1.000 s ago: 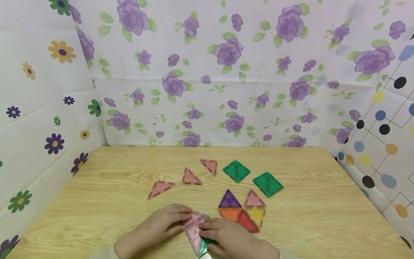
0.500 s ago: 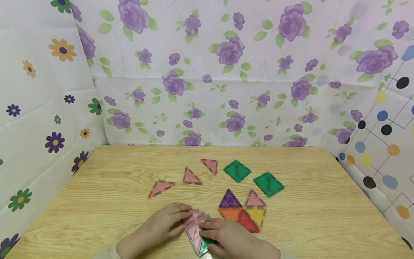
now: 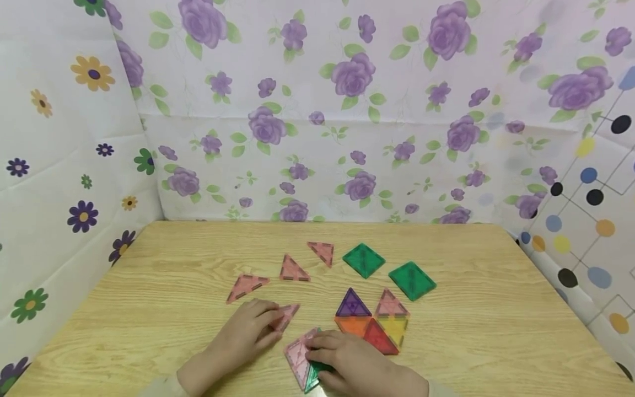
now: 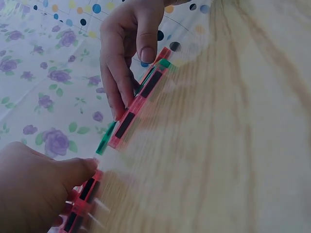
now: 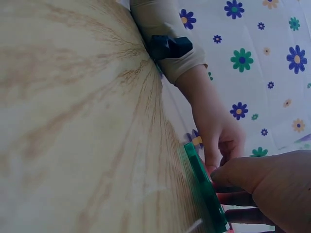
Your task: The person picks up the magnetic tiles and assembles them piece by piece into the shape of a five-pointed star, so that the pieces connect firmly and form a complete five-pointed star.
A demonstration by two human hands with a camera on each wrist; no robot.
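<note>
My left hand (image 3: 244, 335) pinches a small pink triangle tile (image 3: 286, 317), a short gap up and left of a larger pink tile (image 3: 299, 355). In the left wrist view, my left hand (image 4: 41, 187) has its thumb on the pink tile's edge. The fingers of my right hand (image 3: 364, 361) rest on the larger pink tile and on a green tile (image 3: 312, 376) lying beside it, partly hidden under the hand. The right wrist view shows the green tile (image 5: 206, 194) edge-on, close to the fingertips of my right hand (image 5: 272, 187).
Right of centre, purple (image 3: 351, 305), orange (image 3: 353, 326), red (image 3: 381, 337), yellow (image 3: 394, 329) and pink (image 3: 389, 304) triangles lie joined. Two green diamonds (image 3: 364, 260) (image 3: 412, 281) lie behind. Pink triangles (image 3: 245, 286) (image 3: 292, 270) (image 3: 322, 252) lie farther left.
My left hand has moved up and left with the small pink triangle, parting it from the larger pink tile. My right hand has stayed in place.
</note>
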